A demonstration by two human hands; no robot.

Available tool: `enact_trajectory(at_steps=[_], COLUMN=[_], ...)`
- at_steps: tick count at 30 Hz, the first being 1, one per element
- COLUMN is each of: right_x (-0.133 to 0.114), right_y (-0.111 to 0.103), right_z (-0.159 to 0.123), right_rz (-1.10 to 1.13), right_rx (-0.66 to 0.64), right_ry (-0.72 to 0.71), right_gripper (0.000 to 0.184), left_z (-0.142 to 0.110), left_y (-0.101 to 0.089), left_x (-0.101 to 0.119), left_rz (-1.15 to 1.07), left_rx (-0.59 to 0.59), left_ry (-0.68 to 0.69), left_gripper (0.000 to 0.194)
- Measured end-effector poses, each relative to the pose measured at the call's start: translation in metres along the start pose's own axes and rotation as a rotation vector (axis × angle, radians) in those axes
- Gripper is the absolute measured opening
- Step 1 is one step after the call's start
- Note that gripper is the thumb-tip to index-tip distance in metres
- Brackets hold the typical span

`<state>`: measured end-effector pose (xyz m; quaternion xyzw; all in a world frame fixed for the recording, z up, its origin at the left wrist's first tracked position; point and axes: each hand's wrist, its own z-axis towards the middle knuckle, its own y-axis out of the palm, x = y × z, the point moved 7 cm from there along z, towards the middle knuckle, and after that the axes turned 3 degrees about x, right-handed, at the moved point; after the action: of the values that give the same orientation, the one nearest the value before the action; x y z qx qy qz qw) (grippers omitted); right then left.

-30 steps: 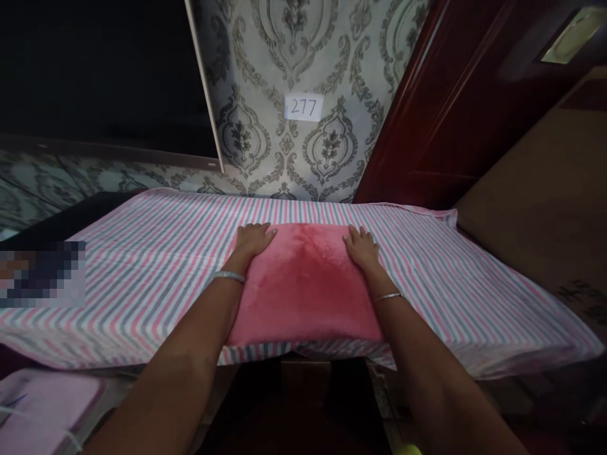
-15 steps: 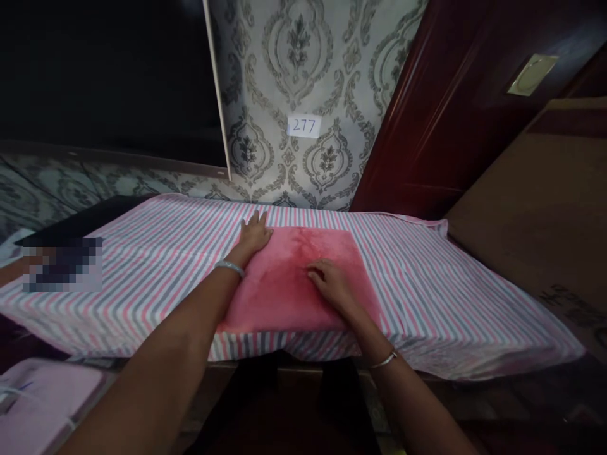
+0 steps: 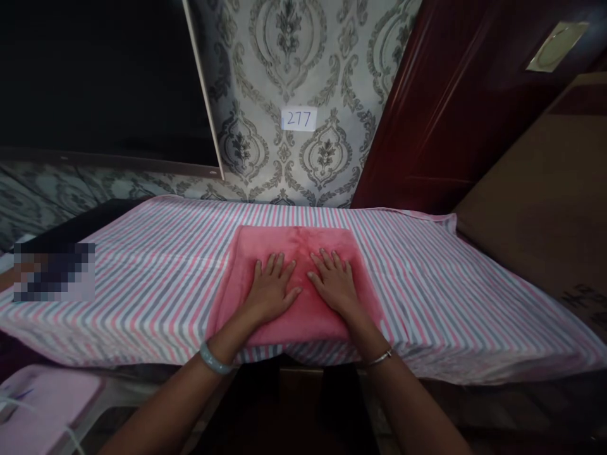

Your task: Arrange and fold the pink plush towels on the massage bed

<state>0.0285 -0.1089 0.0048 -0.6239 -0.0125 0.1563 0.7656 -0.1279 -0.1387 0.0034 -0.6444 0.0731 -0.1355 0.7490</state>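
A folded pink plush cloth, roughly square, lies flat on a striped tablecloth near the table's front edge. My left hand rests palm down on the left half of the pink cloth, fingers spread. On the right half lies my right hand, also palm down with its fingers apart. The two hands are close together but not touching. Darker red patches show in the plush between and around them. A bracelet circles my left wrist and a thinner bangle my right.
A big dark screen stands at the back left. A paper marked 277 is on the patterned wall. At right are a dark red door and a cardboard box. A pink stool-like surface is at lower left, below a blurred-out patch.
Both hands were at the cloth's far side edges. My right hand moved in to the middle first, then my left, and both now lie flat near its centre.
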Motion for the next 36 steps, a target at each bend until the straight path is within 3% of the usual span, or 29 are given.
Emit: enact_trajectory(at_steps=[12,15,18,22,26,30,36], right_x=[0.002,0.003,0.002,-0.005,-0.006,0.012,0.076], right_y=[-0.006,-0.015,-0.024,-0.014,-0.005,-0.007,0.004], right_z=[0.001,-0.008,-0.028,-0.055,-0.061,-0.062,-0.084], right_rz=[0.025,0.028,0.023,-0.023,-0.036,-0.057,-0.076], right_rx=[-0.018,-0.038,0.026,0.01,0.017,0.038,0.139], right_ry=[-0.01,-0.004,-0.028,-0.068,-0.078,-0.041,0.095], right_gripper=[0.056,0.053,0.052,0.053,0.054,0.054,0.053], left_z=[0.003,-0.002,-0.016,-0.036,-0.041,-0.044,-0.085], left_y=[-0.009,-0.017,-0.024,-0.006,0.006,-0.003,-0.019], left_x=[-0.005,-0.008,0.0,0.028,0.038,0.017,-0.066], left_rz=[-0.038,-0.07,-0.083,-0.053,-0.013,0.023,0.135], left_rx=[0.008,-0.018,0.063,0.105,0.101,0.056,0.138], left_ry=[-0.004,-0.039,-0.009,0.108,0.105,0.068,-0.17], left_gripper=[0.068,0.069,0.07,0.071,0.071,0.069,0.066])
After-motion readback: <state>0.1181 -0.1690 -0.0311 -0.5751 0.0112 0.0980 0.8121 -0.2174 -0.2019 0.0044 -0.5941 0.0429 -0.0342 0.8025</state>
